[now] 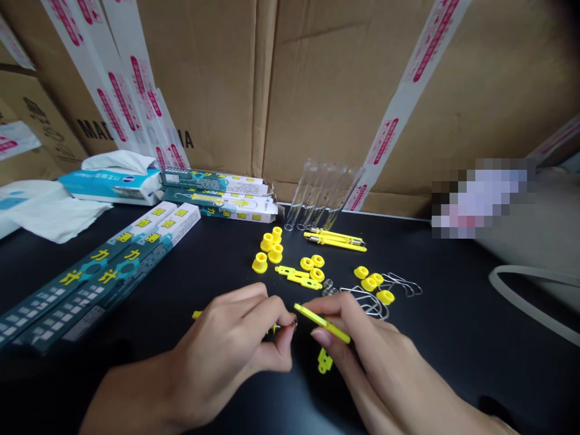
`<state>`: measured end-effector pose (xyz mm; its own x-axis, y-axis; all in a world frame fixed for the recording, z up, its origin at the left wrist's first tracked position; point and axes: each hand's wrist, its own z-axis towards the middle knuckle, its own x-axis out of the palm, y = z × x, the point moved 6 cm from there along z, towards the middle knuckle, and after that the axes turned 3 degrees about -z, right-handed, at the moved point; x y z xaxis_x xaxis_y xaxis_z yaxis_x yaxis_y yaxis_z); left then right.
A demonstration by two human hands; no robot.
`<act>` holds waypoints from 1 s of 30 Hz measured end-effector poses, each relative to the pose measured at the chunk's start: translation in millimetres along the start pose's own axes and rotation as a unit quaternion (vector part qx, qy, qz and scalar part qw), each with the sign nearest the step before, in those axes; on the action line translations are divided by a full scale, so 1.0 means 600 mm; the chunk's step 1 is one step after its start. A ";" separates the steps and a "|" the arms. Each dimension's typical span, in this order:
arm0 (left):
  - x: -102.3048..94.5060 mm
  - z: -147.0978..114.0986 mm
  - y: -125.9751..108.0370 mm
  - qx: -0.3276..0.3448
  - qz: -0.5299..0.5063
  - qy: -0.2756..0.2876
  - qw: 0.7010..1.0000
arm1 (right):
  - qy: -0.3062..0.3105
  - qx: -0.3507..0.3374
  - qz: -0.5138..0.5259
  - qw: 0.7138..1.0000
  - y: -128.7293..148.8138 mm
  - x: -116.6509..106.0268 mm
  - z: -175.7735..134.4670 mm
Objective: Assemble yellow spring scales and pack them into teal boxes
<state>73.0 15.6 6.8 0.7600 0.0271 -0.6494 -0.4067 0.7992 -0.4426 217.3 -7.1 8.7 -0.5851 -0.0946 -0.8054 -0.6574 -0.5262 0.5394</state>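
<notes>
Pinched between the thumb and fingers of my left hand (235, 338) is a small metal spring (294, 324), with a bit of yellow beside it; the rest is hidden by my fingers. A yellow tip (196, 314) shows past that hand's far side. My right hand (357, 338) grips a flat yellow plastic strip (324, 323), its free end pointing at the spring, a small gap apart. Under my right hand lies another yellow strip (324, 361), partly covered. Just beyond are more yellow strips (299, 277), loose springs (330, 288) and bent wire hooks (369, 303).
Yellow flanged caps (260, 263), yellow rings (317, 261) and small yellow plugs (372, 281) lie on the black table. Behind are yellow rods with springs (338, 240) and clear tubes (312, 196). Long printed boxes (131, 260) and tissues (113, 181) are left; a white strap (530, 296) is right.
</notes>
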 end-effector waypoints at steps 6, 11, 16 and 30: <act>0.000 0.001 0.000 -0.006 0.003 0.003 1.000 | -0.001 0.007 -0.012 1.000 0.002 -0.006 0.001; 0.001 -0.001 0.000 -0.011 -0.004 0.017 1.000 | -0.002 -0.005 -0.025 1.000 0.004 -0.008 0.001; 0.002 -0.001 0.002 -0.022 -0.005 0.020 1.000 | -0.020 -0.016 -0.034 0.999 0.004 -0.007 -0.001; -0.001 0.001 0.005 -0.028 0.004 -0.002 1.000 | -0.075 -0.016 -0.025 0.997 0.008 -0.004 -0.009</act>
<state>71.8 18.7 6.0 0.7587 0.0368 -0.6504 -0.4412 0.7636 -0.4715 218.4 -14.0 12.0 -0.6180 0.0575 -0.7841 -0.6728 -0.5546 0.4896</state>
